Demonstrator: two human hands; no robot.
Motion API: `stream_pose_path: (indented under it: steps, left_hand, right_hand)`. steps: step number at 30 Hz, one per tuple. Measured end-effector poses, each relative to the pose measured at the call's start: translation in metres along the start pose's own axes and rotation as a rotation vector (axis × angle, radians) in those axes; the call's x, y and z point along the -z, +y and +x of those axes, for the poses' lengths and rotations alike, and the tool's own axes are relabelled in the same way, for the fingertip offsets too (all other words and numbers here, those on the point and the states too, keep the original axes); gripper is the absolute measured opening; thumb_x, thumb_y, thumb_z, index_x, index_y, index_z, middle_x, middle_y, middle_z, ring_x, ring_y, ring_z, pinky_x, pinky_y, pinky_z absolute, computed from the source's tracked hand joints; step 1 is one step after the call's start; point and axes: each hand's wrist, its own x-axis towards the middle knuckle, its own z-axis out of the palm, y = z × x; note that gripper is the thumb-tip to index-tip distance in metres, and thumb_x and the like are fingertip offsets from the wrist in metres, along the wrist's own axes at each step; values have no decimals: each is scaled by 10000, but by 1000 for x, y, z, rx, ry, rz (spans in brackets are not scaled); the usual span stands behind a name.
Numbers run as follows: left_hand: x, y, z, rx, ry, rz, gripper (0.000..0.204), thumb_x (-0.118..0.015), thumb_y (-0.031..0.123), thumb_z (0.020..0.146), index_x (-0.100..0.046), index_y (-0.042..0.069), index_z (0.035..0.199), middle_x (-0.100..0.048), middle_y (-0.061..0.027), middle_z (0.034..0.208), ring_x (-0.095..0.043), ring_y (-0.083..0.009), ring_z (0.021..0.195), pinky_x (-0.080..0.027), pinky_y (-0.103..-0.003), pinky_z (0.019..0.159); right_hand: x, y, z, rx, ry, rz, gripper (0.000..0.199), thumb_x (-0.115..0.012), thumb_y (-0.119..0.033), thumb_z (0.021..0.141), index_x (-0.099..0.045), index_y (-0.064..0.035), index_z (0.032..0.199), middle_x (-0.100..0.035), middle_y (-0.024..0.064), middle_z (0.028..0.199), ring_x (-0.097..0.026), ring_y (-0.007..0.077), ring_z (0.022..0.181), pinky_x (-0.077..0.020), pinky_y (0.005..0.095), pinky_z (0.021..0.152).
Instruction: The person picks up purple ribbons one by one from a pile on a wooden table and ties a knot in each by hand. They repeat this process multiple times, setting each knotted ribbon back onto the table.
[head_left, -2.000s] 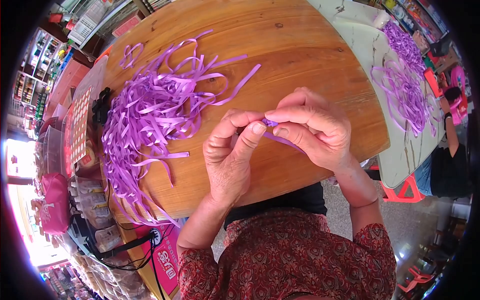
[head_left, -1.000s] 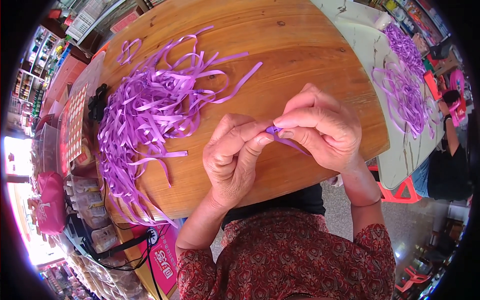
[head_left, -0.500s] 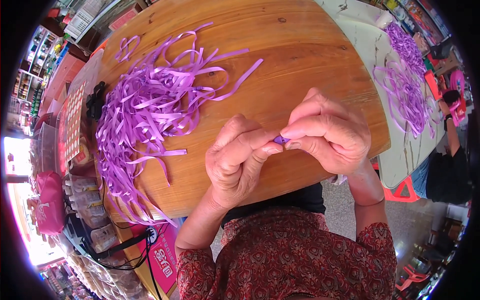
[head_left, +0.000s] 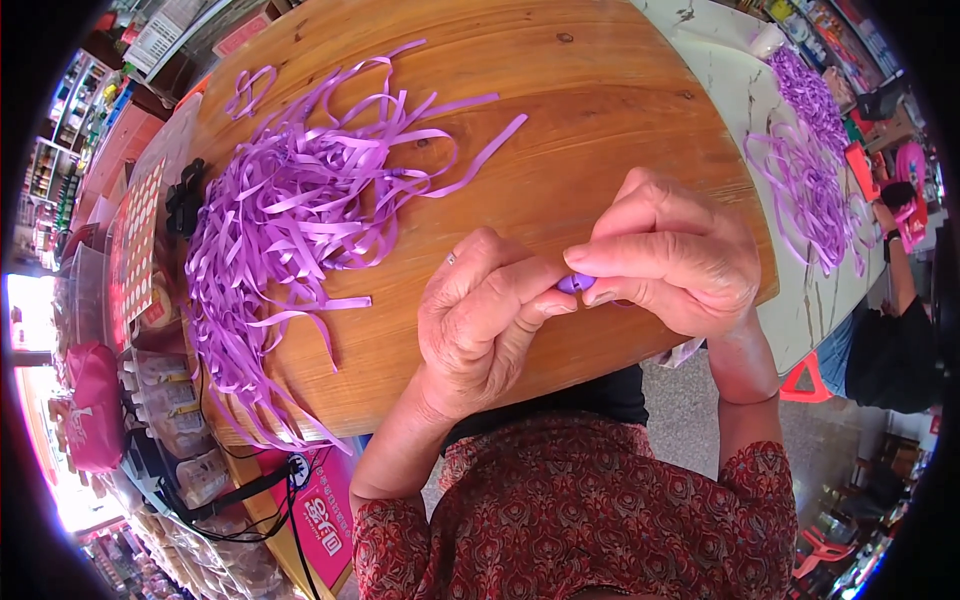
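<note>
A brown wooden bench [head_left: 600, 120], its grain and knots plain, fills the middle. From the hands, a tangled heap of purple ribbons [head_left: 300, 205] lies on it toward ten o'clock. At two o'clock a white veined bench [head_left: 800, 310] carries more purple ribbons [head_left: 815, 190]. Goods shelves [head_left: 75, 130] stand between nine and ten o'clock, a pink bag [head_left: 95, 405] between eight and nine, a red stool [head_left: 805, 380] near four.

The left hand [head_left: 480, 325] and right hand [head_left: 670, 255] meet fingertip to fingertip, each pinching a small purple piece [head_left: 575, 283] between thumb and forefinger. The fingertips cover its ends, so its full shape cannot be told. At three o'clock a person in black [head_left: 890, 350] is partly lost in the dark rim, and the far shelves are too small to make out.
</note>
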Motion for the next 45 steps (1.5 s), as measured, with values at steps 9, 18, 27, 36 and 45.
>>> stream_pose_path:
  steps: [9,18,27,36,45]
  left_hand:
    - [7,6,3,-96,-12,112,173,-728,167,718,-650,50,819,-576,-36,696,-531,-185,588,-394,-297,523]
    - [8,3,2,-106,-96,-82,177,-681,201,791,-633,32,812,-591,-52,716,-511,-182,590,-370,-307,539]
    - [12,8,-2,-21,-98,-218,179,-693,163,771,-648,11,854,-635,-91,805,-566,-224,637,-422,-321,564]
    - [10,12,-2,125,-167,-260,132,-698,89,773,-649,1,859,-623,-88,786,-582,-224,668,-440,-317,588]
    - [-3,-2,-9,254,-118,-426,99,-645,91,847,-613,0,828,-576,-66,753,-520,-171,647,-400,-273,607]
  right_hand:
    - [-1,-7,6,99,-47,-34,258,-769,-96,631,-694,4,856,-608,66,730,-534,162,574,-399,265,476]
    - [1,-8,1,139,-73,-38,267,-772,-96,610,-699,-11,852,-603,47,751,-516,158,560,-391,272,459]
    - [3,-14,1,222,-144,-124,273,-764,-69,621,-702,-36,885,-604,20,834,-507,145,581,-394,280,475]
    - [16,-9,8,386,-313,-288,316,-752,-82,569,-678,-4,866,-592,32,840,-497,137,569,-419,281,464]
    - [4,17,1,225,-141,-39,272,-776,-105,664,-675,4,892,-596,62,734,-550,167,574,-403,281,454]
